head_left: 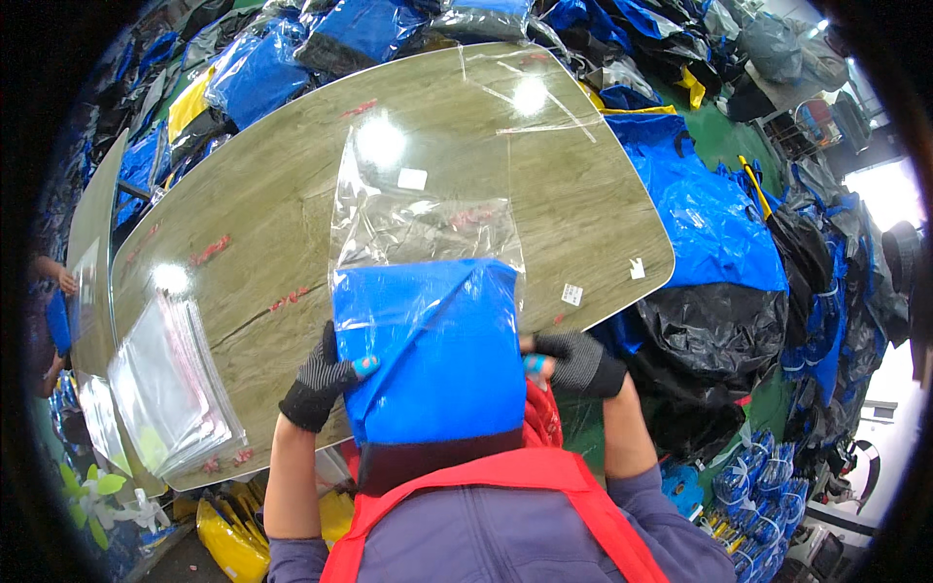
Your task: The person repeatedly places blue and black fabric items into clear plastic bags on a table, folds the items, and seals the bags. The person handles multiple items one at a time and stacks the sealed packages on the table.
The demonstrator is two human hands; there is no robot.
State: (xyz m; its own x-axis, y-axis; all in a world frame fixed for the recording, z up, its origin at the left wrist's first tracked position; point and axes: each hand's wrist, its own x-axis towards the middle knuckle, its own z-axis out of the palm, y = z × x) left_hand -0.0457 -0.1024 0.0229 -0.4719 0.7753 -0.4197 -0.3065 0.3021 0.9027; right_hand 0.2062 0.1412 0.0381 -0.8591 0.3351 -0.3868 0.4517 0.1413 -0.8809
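A folded blue fabric bundle [437, 360] with a black lower part lies in front of me, overlapping the near edge of the table. A clear plastic bag [418, 228] covers at least its far part and stretches flat beyond it. My left hand [330, 377], in a black and grey knit glove with bare fingertips, grips the bundle's left edge, thumb on top and fingers partly hidden. At the opposite edge, my right hand [580, 363], gloved alike, is closed with its thumb and fingertips at the bundle's side; its exact grip is partly hidden. Both thumbs have blue wrapping.
The wood-patterned table [262, 194] has a curved edge and red tape scraps. A stack of clear plastic bags [175, 389] lies at its left. Blue and black fabric pieces [709, 233] pile up on the right. Another person's hand [60, 277] shows at the far left.
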